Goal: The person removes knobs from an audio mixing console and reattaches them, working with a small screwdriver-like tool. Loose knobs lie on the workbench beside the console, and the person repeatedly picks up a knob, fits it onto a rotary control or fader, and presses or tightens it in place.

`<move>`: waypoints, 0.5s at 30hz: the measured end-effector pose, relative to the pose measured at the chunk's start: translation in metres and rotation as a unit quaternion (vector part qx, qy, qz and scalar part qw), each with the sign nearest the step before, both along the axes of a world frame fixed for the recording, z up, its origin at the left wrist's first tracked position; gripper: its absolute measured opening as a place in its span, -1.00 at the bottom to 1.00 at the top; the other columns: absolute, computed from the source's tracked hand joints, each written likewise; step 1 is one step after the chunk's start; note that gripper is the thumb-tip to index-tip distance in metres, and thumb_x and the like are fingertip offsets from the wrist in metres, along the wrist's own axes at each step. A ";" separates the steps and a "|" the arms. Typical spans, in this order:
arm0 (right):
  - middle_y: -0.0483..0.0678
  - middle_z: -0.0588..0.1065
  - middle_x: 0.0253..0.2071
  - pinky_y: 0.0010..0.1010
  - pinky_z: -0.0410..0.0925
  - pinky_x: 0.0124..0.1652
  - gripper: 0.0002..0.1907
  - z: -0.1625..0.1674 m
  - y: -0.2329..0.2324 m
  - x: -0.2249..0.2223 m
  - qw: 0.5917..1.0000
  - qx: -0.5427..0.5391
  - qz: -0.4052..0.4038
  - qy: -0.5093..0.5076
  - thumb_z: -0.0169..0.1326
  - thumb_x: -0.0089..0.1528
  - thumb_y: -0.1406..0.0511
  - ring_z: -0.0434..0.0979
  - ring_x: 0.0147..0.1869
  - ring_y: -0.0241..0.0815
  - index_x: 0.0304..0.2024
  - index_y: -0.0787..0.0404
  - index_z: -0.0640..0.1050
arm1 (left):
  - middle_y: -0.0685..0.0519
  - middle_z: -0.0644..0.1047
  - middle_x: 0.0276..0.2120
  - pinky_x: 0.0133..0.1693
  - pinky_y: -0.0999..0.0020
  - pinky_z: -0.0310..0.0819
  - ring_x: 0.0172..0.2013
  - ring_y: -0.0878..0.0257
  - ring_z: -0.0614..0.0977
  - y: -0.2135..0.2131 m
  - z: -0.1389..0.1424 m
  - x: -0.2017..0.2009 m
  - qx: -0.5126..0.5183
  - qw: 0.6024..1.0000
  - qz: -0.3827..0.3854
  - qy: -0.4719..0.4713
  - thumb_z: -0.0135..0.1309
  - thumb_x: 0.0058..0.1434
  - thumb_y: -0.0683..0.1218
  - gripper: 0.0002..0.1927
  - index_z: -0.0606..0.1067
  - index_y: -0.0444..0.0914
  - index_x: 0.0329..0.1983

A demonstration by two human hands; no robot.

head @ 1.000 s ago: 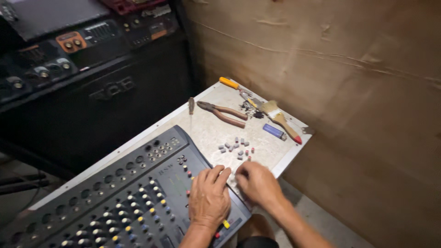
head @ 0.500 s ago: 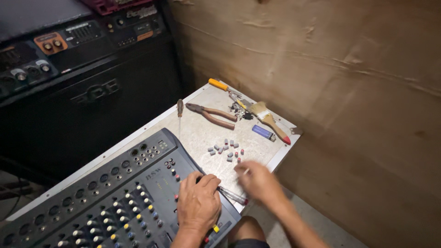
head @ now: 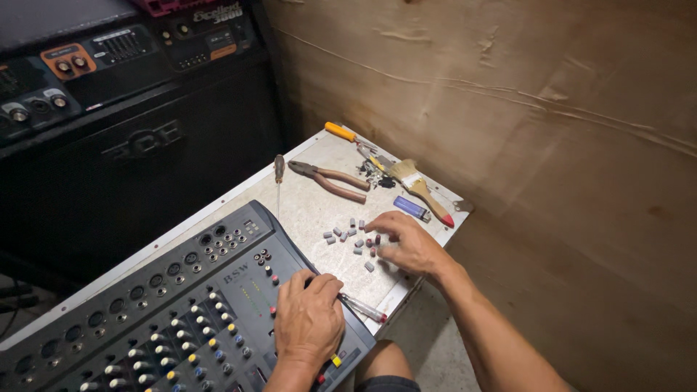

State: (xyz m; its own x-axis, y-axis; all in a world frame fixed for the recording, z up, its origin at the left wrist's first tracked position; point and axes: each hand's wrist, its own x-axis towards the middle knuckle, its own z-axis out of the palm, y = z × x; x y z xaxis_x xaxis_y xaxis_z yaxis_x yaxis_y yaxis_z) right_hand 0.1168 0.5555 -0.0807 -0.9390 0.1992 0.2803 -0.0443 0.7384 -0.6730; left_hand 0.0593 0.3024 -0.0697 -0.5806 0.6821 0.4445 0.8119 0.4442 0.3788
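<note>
We have the left hand (head: pixel 308 319) lying palm-down on the lower right corner of the mixing console (head: pixel 145 319), fingers curled loosely over the panel and closed on nothing that we can see; a slim screwdriver (head: pixel 361 307) pokes out from under it onto the table (head: pixel 305 210), and whether the hand grips it or merely covers it we cannot tell. The right hand (head: pixel 410 243) reaches over the scatter of small grey caps (head: pixel 348 236) that lie loose on the table between the console edge and the pliers (head: pixel 330 180), its fingertips (head: pixel 372 226) pinched down among them; we cannot tell whether a cap is already held. To do this pick well, we judge it best to take one cap at a time between thumb and forefinger, coming straight down rather than sweeping sideways (these pieces are light and would skate off toward the table's edge). We should keep the left hand planted so the console does not shift, and steer clear of the blue lighter (head: pixel 412 208) and the paintbrush (head: pixel 417 187) lying just beyond the caps.
</note>
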 end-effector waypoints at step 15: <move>0.04 0.59 -0.31 -0.06 0.41 -0.13 -0.81 0.024 -0.049 -0.041 0.959 0.237 -0.026 -0.153 0.20 0.12 0.31 0.58 -0.13 0.13 -0.20 0.05 0.67 | 0.14 0.62 -0.19 0.03 0.10 0.33 -0.06 0.06 0.51 -0.003 -0.002 -0.001 0.031 0.999 -0.004 -0.009 0.10 0.01 -0.14 -0.81 0.63 -0.15 -0.30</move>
